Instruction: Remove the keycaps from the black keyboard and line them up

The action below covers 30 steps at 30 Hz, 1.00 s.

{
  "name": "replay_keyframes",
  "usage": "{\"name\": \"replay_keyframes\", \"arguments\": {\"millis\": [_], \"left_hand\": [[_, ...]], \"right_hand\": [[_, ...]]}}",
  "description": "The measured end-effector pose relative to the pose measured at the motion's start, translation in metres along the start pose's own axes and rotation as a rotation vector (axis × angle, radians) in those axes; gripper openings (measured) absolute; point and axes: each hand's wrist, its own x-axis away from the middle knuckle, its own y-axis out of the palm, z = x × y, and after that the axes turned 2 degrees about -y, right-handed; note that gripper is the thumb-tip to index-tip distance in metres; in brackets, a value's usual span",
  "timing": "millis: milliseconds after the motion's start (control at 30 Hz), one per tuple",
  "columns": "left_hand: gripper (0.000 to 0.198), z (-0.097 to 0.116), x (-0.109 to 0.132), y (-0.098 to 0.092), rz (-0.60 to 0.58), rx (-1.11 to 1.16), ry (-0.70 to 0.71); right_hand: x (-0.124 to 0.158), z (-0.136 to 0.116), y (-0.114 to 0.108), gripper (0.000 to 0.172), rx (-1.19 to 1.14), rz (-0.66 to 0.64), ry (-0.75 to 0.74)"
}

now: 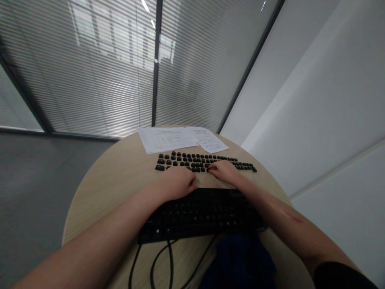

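Touching loose keycaps at centre, the right hand bunches its fingers; the left hand curls, its grip hidden. Rows lie laid out; the keyboard, lower centre, is too dark to judge for gaps.

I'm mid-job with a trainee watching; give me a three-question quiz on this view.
1. True or false: the papers lie beyond the loose keycaps, seen from the person.

2. Fill in: the cables show on the ____ (near or far) side of the keyboard.

3. The right hand is at:
A) the papers
B) the cables
C) the loose keycaps

Key: 1. True; 2. near; 3. C
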Motion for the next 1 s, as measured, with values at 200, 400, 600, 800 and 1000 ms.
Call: {"name": "replay_keyframes", "arguments": {"millis": [200,400,600,800,1000], "left_hand": [[0.025,-0.002,-0.001,0.003,0.033,0.000,0.011],[0.024,0.000,0.000,0.000,0.038,0.033,0.011],[0.026,-0.001,0.000,-0.002,0.020,0.023,0.012],[0.027,-0.004,-0.003,-0.001,0.032,0.043,-0.003],[0.034,-0.002,-0.007,-0.002,-0.028,0.040,0.019]], "right_hand": [[0.004,-0.004,-0.001,0.028,0.003,0.043,0.027],[0.005,-0.008,0.001,0.023,-0.006,0.062,0.047],[0.004,-0.012,-0.001,0.021,-0.018,0.090,0.057],[0.040,0.000,-0.020,0.043,-0.348,0.348,0.054],[0.099,0.000,-0.024,0.072,-1.122,0.402,0.131]]}}
